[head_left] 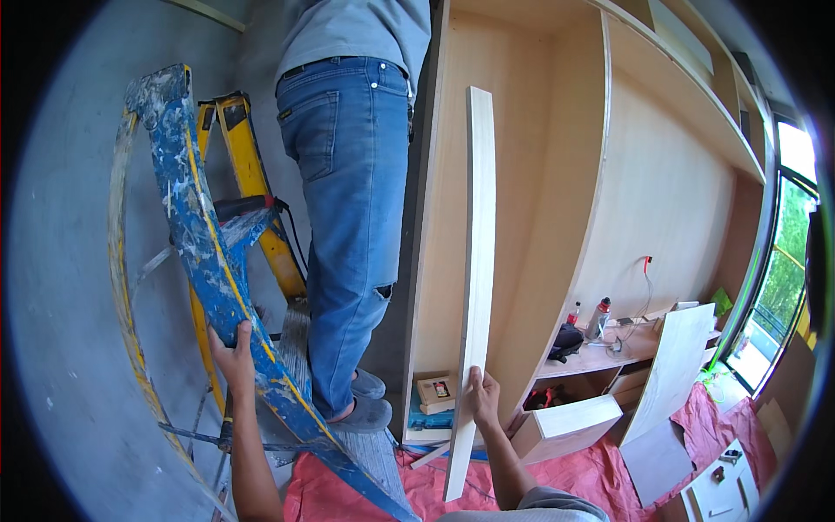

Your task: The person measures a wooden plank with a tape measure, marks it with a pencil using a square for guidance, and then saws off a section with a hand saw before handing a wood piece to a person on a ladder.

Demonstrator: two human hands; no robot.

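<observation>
My left hand (pixel 234 355) is closed on the side rail of a paint-spattered blue stepladder (pixel 187 187) with yellow edges. A person in blue jeans and grey slippers stands on one of its steps, turned away from me; the head is out of view. In my right hand (pixel 485 400), gripped near its lower part, is a long, narrow, pale wooden board (pixel 480 235). The board stands almost upright, and its top reaches about as high as the person's hips. Behind it rises a tall unfinished wooden cabinet (pixel 522 157).
A power tool (pixel 239 207) with a cord rests on the ladder. Bottles (pixel 598 319) and a black bag (pixel 566 343) sit on the low shelf at right. A drawer box (pixel 567 428) and a leaning panel (pixel 674 370) stand over red sheeting (pixel 591 474). Grey wall (pixel 65 261) lies at left.
</observation>
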